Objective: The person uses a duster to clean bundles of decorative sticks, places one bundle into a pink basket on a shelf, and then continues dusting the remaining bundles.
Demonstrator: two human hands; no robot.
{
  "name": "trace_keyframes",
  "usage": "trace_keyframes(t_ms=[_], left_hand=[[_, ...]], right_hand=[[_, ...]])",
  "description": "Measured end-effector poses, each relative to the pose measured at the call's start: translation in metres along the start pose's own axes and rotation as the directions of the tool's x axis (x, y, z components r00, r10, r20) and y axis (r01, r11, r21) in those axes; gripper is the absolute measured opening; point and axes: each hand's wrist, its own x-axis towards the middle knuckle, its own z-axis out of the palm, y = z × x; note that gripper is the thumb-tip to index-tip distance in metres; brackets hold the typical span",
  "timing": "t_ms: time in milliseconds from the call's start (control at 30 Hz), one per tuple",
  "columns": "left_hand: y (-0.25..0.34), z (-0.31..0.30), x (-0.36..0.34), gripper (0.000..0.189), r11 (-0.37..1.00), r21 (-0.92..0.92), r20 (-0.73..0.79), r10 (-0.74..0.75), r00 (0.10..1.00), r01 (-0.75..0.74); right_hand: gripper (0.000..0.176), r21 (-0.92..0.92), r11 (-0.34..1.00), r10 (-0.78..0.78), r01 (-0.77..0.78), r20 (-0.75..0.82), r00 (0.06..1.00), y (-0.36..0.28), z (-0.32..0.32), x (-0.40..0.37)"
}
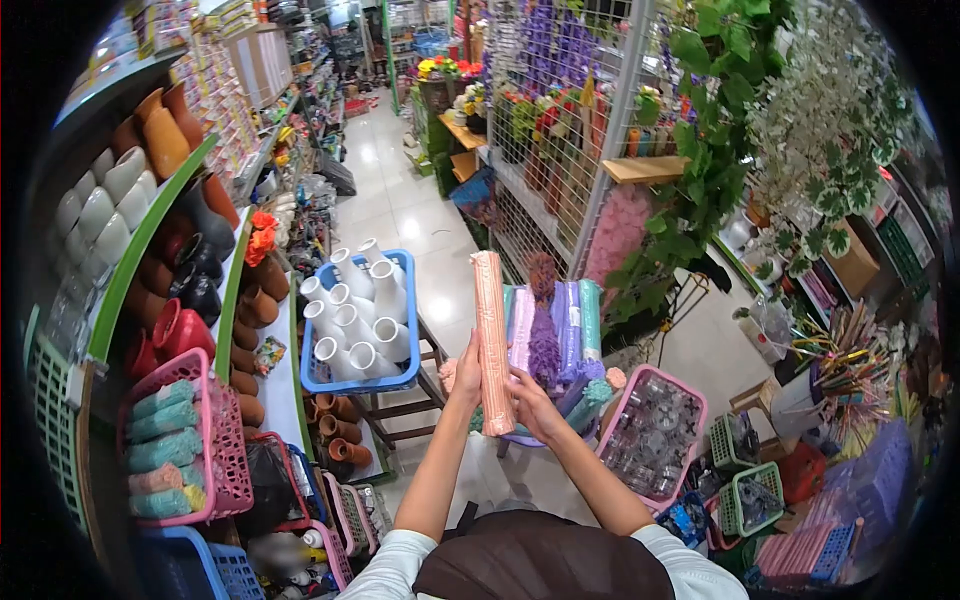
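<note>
A long peach bundle in clear plastic wrap (pixel 490 340) stands nearly upright between my two hands. My left hand (pixel 467 374) grips its left side, fingers partly hidden behind it. Lower down on the right side, my right hand (pixel 534 404) closes on the same bundle. Just beyond, a lilac basket (pixel 525 438) holds similar wrapped bundles, among them a lavender bundle (pixel 567 325), a mint bundle (pixel 590 320) and a purple fuzzy one (pixel 543 350). The bundle and my hands cover part of this basket.
On a stool to the left, a blue basket (pixel 362 386) holds several white vases (pixel 388 292). At right is a pink basket (pixel 612 416) of clear plastic pieces. Another pink basket (pixel 232 490) holds rolled bundles beside the vase shelves. A tiled aisle (pixel 405 190) runs ahead past a wire rack (pixel 535 175).
</note>
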Motion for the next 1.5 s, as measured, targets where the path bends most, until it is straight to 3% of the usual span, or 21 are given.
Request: trace_keyframes(t_ms=[100, 167, 233, 333, 367, 533, 600, 700, 800, 933, 967, 1067, 1100, 1200, 1233, 1333, 1433, 1500], left_hand=[[0.030, -0.005, -0.022, 0.059, 0.986, 0.032, -0.101, 0.169, 0.980, -0.166], [0.048, -0.019, -0.040, 0.057, 0.972, -0.017, -0.138, 0.231, 0.963, -0.236], [0.070, -0.028, -0.067, 0.057, 0.946, 0.031, -0.151, 0.324, 0.934, -0.323], [0.096, -0.059, -0.102, 0.051, 0.885, 0.125, -0.196, 0.466, 0.863, -0.449], [0.104, -0.069, -0.116, 0.050, 0.860, 0.169, -0.222, 0.510, 0.831, -0.482], [0.137, -0.094, -0.188, 0.053, 0.778, 0.289, -0.324, 0.628, 0.707, -0.558], [0.145, -0.102, -0.208, 0.054, 0.692, 0.422, -0.341, 0.719, 0.606, -0.585], [0.167, -0.088, -0.245, 0.055, 0.614, 0.467, -0.357, 0.789, 0.499, -0.636], [0.180, -0.093, -0.269, 0.059, 0.517, 0.648, -0.360, 0.855, 0.372, -0.560], [0.195, -0.097, -0.300, 0.074, 0.483, 0.671, -0.389, 0.875, 0.287, -0.563], [0.201, -0.099, -0.305, 0.080, 0.386, 0.733, -0.308, 0.922, 0.233, -0.560], [0.221, -0.093, -0.325, 0.080, 0.325, 0.781, -0.304, 0.944, 0.130, -0.533], [0.228, -0.085, -0.335, 0.077, 0.368, 0.812, -0.347, 0.929, 0.133, -0.454], [0.242, -0.104, -0.361, 0.063, 0.291, 0.957, -0.289, 0.952, 0.098, -0.010], [0.247, -0.102, -0.370, 0.057, 0.246, 0.929, -0.269, 0.962, 0.049, 0.277], [0.258, -0.111, -0.393, 0.054, 0.053, 0.736, -0.171, 0.979, 0.110, 0.675], [0.258, -0.128, -0.399, 0.058, 0.015, 0.621, -0.190, 0.973, 0.132, 0.784], [0.257, -0.149, -0.400, 0.059, 0.014, 0.548, -0.221, 0.967, 0.129, 0.836]], right_hand=[[0.070, -0.109, 0.988, -0.097, 0.106, 0.087, 0.991, 0.012, 0.032, 0.001], [0.067, -0.176, 0.962, -0.182, 0.207, 0.144, 0.973, 0.017, 0.054, 0.005], [0.063, -0.224, 0.909, -0.299, 0.351, 0.236, 0.925, 0.029, 0.074, 0.013], [0.059, -0.208, 0.874, -0.359, 0.440, 0.333, 0.872, 0.031, 0.121, 0.007], [0.055, -0.187, 0.920, -0.267, 0.345, 0.348, 0.899, 0.032, 0.134, 0.003], [0.054, -0.194, 0.942, -0.141, 0.275, 0.515, 0.845, 0.055, 0.184, 0.008], [0.054, -0.178, 0.952, -0.106, 0.250, 0.574, 0.812, 0.060, 0.205, 0.007], [0.056, -0.201, 0.946, -0.055, 0.254, 0.672, 0.738, 0.069, 0.231, 0.016], [0.054, -0.206, 0.949, -0.008, 0.238, 0.740, 0.672, 0.067, 0.261, 0.022], [0.052, -0.213, 0.916, 0.001, 0.339, 0.848, 0.530, 0.057, 0.307, 0.039], [0.053, -0.220, 0.918, 0.025, 0.330, 0.863, 0.505, 0.052, 0.321, 0.041], [0.052, -0.238, 0.907, 0.082, 0.346, 0.909, 0.409, 0.043, 0.366, 0.052], [0.052, -0.240, 0.895, 0.081, 0.377, 0.917, 0.391, 0.046, 0.381, 0.058], [0.053, -0.198, 0.866, 0.067, 0.459, 0.956, 0.286, 0.058, 0.428, 0.072], [0.052, -0.225, 0.836, 0.095, 0.501, 0.957, 0.273, 0.064, 0.441, 0.075], [0.054, -0.208, 0.720, 0.084, 0.662, 0.973, 0.214, 0.094, 0.484, 0.091], [0.059, -0.157, 0.625, 0.025, 0.765, 0.983, 0.181, 0.129, 0.523, 0.104], [0.057, -0.198, 0.599, 0.094, 0.776, 0.980, 0.177, 0.134, 0.541, 0.100]])
